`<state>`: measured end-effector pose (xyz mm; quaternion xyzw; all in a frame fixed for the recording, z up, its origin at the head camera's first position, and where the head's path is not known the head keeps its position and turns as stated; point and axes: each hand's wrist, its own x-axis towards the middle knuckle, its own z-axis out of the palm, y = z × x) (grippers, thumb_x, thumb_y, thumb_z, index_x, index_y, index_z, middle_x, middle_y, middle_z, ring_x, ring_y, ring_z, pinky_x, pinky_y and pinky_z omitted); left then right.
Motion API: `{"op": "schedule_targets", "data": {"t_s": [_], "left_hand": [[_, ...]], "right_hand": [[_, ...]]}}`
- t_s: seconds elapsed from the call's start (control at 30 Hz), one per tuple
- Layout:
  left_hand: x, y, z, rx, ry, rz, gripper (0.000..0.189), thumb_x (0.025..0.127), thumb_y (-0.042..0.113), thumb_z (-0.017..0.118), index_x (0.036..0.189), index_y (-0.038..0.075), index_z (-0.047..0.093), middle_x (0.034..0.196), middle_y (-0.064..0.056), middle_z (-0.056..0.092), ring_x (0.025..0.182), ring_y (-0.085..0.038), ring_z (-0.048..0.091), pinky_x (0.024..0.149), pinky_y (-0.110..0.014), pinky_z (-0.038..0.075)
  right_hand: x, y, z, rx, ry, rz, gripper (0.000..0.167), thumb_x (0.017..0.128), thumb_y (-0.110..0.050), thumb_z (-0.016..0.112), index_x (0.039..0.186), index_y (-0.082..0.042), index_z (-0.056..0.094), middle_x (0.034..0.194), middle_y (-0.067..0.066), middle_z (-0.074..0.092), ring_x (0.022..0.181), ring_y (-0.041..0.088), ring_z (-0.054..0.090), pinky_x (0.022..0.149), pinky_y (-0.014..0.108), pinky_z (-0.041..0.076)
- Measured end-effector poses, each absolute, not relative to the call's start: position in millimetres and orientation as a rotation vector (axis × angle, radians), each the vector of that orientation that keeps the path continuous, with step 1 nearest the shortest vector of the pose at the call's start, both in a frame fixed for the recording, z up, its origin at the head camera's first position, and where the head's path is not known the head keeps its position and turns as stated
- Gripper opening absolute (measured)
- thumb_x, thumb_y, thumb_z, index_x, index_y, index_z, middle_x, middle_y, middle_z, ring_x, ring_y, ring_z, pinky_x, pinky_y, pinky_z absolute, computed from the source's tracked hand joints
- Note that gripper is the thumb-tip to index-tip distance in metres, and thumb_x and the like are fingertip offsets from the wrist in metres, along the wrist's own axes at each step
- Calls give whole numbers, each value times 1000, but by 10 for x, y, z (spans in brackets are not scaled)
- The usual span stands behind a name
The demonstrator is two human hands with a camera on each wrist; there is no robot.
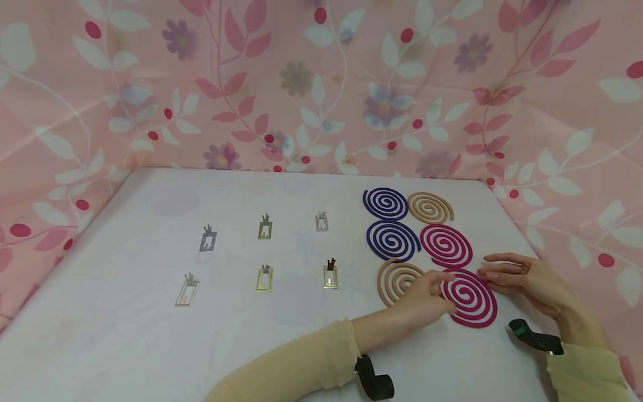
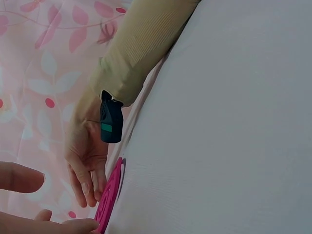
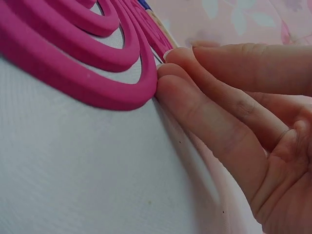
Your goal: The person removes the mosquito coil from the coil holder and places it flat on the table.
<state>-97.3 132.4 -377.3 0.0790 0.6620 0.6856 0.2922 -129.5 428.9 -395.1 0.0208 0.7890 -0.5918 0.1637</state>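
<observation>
A pink mosquito coil (image 1: 469, 298) lies flat on the white table between both hands. My left hand (image 1: 419, 301) is at its left edge, thumb and fingers apart; in the left wrist view a fingertip meets the coil (image 2: 108, 202). Against the opposite edge rest the fingertips of my right hand (image 1: 534, 282), fairly straight, as the right wrist view also shows on the coil's rim (image 3: 122, 95). A tan coil (image 1: 397, 279) is partly covered by the left hand. Behind lie another pink coil (image 1: 446, 245), two dark blue coils (image 1: 393, 241) and a second tan coil (image 1: 430, 207).
Several small metal coil stands with upright prongs are spread in two rows across the table's left and middle, among them a silver one (image 1: 187, 291) and a gold one (image 1: 330, 277). Pink floral cloth (image 1: 301, 84) hangs behind and beside the table.
</observation>
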Motion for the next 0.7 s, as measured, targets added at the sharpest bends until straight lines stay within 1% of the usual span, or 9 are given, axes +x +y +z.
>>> {"op": "schedule_targets", "data": {"t_s": [0.07,0.1,0.17,0.23,0.33,0.47,0.53,0.57,0.7], "left_hand": [[-982,1323,-3788,226,1769,1818,44,85,-1,69,124,20,64,128,0,63,109,-11,56,85,-28,50],[-988,1322,-3797,234,1768,1815,45,84,-1,69,123,21,65,132,3,62,114,-10,56,89,-29,50],[-1006,1321,-3824,254,1743,1826,46,83,-2,68,123,20,65,130,2,63,109,-9,55,87,-30,49],[-1026,1321,-3853,267,1719,1843,47,82,-3,67,123,19,65,127,2,64,107,-8,56,88,-31,49],[-1052,1319,-3879,267,1702,1869,47,81,-4,67,123,18,65,121,0,68,102,-7,59,88,-31,48],[-1062,1316,-3884,229,1717,1890,47,79,-5,68,120,18,66,129,2,66,120,-12,59,101,-35,49],[-1064,1314,-3882,213,1723,1902,46,79,-6,68,119,18,67,133,4,64,129,-15,55,107,-36,47],[-1065,1312,-3880,211,1727,1906,46,79,-6,68,119,17,67,138,6,61,135,-16,51,110,-37,45],[-1065,1305,-3869,223,1749,1904,43,80,-5,68,118,16,67,138,9,61,136,-15,50,111,-32,44]], "right_hand": [[-1295,4294,-3956,64,2231,-1708,32,100,-9,59,132,-11,56,108,-6,76,99,9,72,81,28,61],[-1296,4298,-3960,63,2221,-1723,31,100,-9,59,131,-13,57,108,-6,76,99,9,72,80,28,61],[-1298,4291,-3968,67,2204,-1755,30,100,-8,58,129,-14,59,108,-5,76,99,9,72,80,27,60],[-1303,4283,-3973,72,2188,-1779,29,100,-8,58,128,-15,60,108,-5,76,99,9,72,80,27,61],[-1313,4257,-3976,74,2188,-1792,31,100,-8,59,130,-11,58,109,-5,76,100,9,72,80,27,60],[-1325,4237,-3992,75,2219,-1774,38,99,-11,61,136,-4,53,110,-5,75,101,8,72,81,25,60],[-1329,4235,-3997,85,2247,-1740,43,99,-13,62,139,-2,49,111,-7,75,101,6,71,81,23,59],[-1328,4236,-3997,94,2266,-1715,45,99,-14,62,140,-2,48,111,-8,75,101,4,71,82,22,59],[-1317,4237,-3981,117,2348,-1611,53,99,-21,63,144,-2,43,111,-14,73,101,-1,69,81,16,57]]}}
